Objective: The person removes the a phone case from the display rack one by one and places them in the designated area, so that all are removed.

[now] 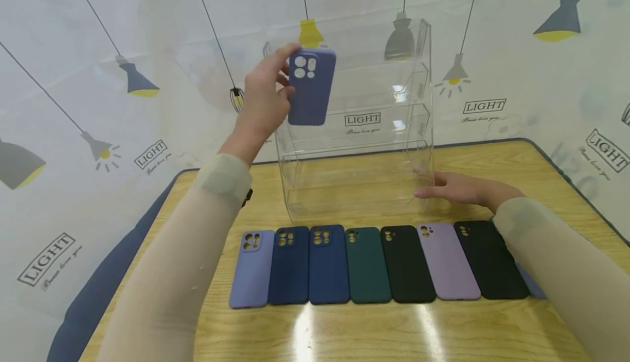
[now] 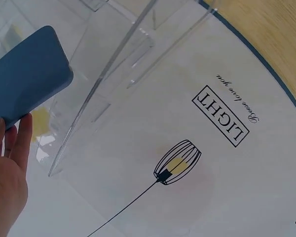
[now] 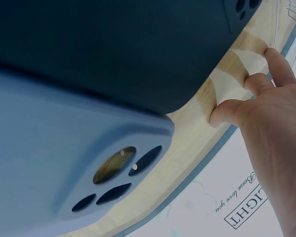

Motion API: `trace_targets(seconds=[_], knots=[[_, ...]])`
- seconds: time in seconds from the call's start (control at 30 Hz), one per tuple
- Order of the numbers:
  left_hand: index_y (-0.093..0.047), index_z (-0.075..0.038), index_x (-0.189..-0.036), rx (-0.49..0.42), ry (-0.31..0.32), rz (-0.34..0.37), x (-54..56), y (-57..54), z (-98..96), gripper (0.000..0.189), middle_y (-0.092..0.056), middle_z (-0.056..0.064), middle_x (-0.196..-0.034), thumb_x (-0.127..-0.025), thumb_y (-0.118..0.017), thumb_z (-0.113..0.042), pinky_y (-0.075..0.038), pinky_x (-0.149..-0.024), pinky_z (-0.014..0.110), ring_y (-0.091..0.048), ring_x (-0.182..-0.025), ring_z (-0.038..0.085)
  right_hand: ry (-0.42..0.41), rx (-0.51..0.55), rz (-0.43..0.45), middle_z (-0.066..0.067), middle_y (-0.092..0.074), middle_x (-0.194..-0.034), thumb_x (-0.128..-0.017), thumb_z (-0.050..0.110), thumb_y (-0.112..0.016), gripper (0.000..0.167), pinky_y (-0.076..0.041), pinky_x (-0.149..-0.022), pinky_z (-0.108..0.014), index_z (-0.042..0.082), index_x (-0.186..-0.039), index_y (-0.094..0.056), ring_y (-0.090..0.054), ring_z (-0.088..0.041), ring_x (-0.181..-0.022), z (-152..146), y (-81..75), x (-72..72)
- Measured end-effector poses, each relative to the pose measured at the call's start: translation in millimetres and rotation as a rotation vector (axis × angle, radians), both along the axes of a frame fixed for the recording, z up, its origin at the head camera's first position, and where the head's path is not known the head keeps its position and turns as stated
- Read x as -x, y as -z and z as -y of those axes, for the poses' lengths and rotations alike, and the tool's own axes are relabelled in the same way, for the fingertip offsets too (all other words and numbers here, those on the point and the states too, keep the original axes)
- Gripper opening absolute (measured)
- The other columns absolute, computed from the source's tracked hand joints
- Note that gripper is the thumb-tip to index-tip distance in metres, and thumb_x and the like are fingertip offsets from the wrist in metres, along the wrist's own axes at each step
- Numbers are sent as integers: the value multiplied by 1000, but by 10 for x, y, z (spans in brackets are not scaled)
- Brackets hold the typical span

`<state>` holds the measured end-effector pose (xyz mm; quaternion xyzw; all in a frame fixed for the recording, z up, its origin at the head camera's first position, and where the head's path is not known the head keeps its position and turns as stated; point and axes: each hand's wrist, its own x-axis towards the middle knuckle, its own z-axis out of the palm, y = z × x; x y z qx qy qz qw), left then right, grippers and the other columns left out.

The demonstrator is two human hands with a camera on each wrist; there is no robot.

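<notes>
My left hand (image 1: 268, 91) grips a blue-purple phone case (image 1: 315, 91) by its side and top edge. The case is upright, in front of the upper left part of a clear plastic tiered display rack (image 1: 359, 197). In the left wrist view, the fingers hold the lower edge of the case (image 2: 29, 74). Low at the rack's right side, my right hand (image 1: 460, 187) holds the edge, thumb in front and fingers farther back. The right wrist view shows the right hand (image 3: 271, 108) with bent fingers at the clear plastic.
A row of phone cases lies before the rack: a lilac-blue one (image 1: 252, 274), two navy ones, a green one (image 1: 368, 269), black ones and a light purple one (image 1: 450, 266). My right sleeve partly covers a blue one (image 1: 531, 282). Lamp-printed cloth hangs behind the wooden table (image 1: 364, 329).
</notes>
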<state>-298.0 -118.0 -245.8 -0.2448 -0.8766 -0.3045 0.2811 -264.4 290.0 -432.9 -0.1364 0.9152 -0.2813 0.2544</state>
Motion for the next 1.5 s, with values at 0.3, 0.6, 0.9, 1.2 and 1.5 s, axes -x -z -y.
trace_targets(seconds=[0.3, 0.6, 0.9, 1.2, 1.5], knots=[[-54, -29, -154, -252, -33, 36, -238, -234, 255, 73, -67, 9, -119, -96, -64, 14, -65, -85, 28, -73, -100, 18, 5, -14, 6, -33, -15, -174, -102, 71, -52, 98, -27, -119, -81, 17, -173, -10, -18, -63, -156, 8, -2, -4], [-47, -43, -157, -265, -83, 391, -517, -145, 795, 82, -55, -2, -117, -97, -65, 10, -67, -80, 30, -68, -103, 17, 10, -22, 0, -32, -16, -174, -101, 74, -50, 99, -26, -120, -81, 20, -173, -9, -18, -62, -157, -8, -7, -13], [-42, -37, -161, -224, -146, 536, -776, 64, 1229, 81, -55, 9, -126, -98, -66, 8, -68, -75, 31, -66, -97, 20, 2, -22, -3, -32, -17, -174, -102, 72, -50, 97, -28, -119, -81, 23, -174, -7, -19, -62, -157, -9, 4, -15], [-34, -29, -166, -112, -166, 710, -953, 291, 1592, 86, -54, 21, -133, -97, -69, 8, -69, -78, 41, -68, -109, 34, -1, -3, -9, -31, -18, -174, -102, 71, -50, 95, -28, -120, -80, 24, -174, -8, -21, -60, -157, 9, 2, -16], [-31, -24, -167, -93, -144, 885, -984, 552, 1852, 87, -54, 23, -133, -96, -67, 10, -68, -84, 47, -70, -109, 34, 7, 0, 23, -32, -17, -174, -102, 72, -51, 97, -33, -117, -80, 23, -174, -7, -25, -60, -156, 15, -24, -31]])
